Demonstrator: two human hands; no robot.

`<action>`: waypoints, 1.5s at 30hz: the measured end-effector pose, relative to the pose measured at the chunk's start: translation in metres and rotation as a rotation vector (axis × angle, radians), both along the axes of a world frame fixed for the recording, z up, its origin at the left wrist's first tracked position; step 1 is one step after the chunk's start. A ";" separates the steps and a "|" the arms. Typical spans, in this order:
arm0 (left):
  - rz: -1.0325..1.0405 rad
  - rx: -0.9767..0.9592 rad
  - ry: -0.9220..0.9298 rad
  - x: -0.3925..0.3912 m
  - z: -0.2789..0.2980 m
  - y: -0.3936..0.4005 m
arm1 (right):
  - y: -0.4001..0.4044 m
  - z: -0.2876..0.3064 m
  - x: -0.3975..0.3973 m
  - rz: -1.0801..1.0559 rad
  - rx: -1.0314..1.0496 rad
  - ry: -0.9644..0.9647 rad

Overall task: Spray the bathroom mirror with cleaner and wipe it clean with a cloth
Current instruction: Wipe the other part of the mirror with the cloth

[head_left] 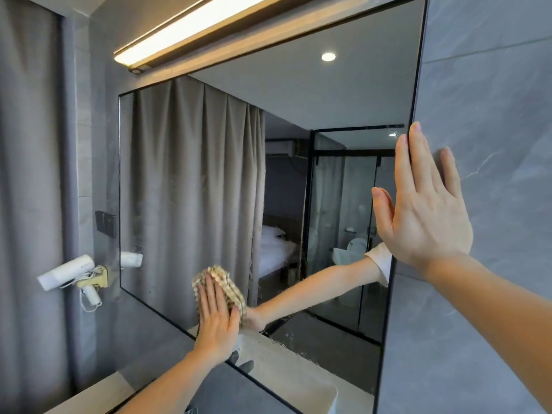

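Big wall mirror, droplets and streaks along the bottom strip, right part not wiped yet by the look of it. Hair dryer hangs on the wall just left of the glass. Right hand flat, fingers spread, braced across the mirror's right edge and the tile. Left hand flat, fingers together, pressing the beige cloth onto the lower glass. No spray bottle in view. Risk: bare right palm leaves prints on the edge; a wide leftward sweep could clip the dryer.
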State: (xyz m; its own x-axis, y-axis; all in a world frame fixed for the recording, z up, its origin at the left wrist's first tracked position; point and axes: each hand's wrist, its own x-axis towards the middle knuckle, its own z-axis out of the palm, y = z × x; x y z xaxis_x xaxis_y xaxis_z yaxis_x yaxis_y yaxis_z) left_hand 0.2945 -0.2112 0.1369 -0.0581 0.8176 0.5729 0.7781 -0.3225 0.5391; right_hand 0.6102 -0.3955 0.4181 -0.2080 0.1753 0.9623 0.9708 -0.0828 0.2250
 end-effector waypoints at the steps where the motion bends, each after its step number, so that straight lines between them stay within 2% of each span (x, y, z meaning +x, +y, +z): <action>1: 0.002 -0.046 0.032 -0.002 -0.013 0.000 | 0.000 0.000 0.000 -0.001 0.001 -0.002; 4: -0.024 -0.118 0.088 -0.008 -0.022 -0.001 | 0.000 0.000 0.000 0.002 0.005 -0.005; 7: -0.059 -0.101 0.109 -0.009 0.006 -0.008 | 0.000 0.000 -0.001 0.008 0.002 0.001; 10: -0.070 0.051 0.097 0.003 0.065 -0.013 | 0.001 -0.001 -0.001 0.013 0.008 0.002; 16: -0.119 0.492 0.110 0.055 0.233 -0.007 | 0.000 -0.001 0.000 0.013 0.006 0.006; 19: -0.128 0.585 0.121 0.081 0.263 -0.016 | 0.000 -0.001 0.000 0.011 0.003 0.005; 23: -0.189 0.665 0.184 0.094 0.217 -0.037 | 0.000 -0.002 -0.001 0.007 -0.006 0.005; 29: -0.221 0.579 0.369 0.085 0.049 -0.069 | -0.001 -0.001 -0.001 0.008 -0.017 0.006; 32: -0.159 0.429 0.478 0.071 -0.036 -0.068 | -0.001 -0.001 0.001 0.009 -0.013 0.000; 35: -0.120 0.248 0.579 0.054 -0.093 -0.062 | -0.002 -0.001 0.001 0.007 -0.013 -0.003; 40: -0.072 0.213 0.690 0.047 -0.103 -0.060 | -0.004 -0.001 -0.001 0.013 -0.022 -0.003; 43: -0.117 0.220 0.575 0.062 -0.068 -0.070 | -0.004 -0.001 -0.001 0.008 -0.018 0.006; 45: -0.144 0.277 0.442 0.082 -0.021 -0.079 | -0.005 -0.001 -0.002 0.012 -0.021 0.006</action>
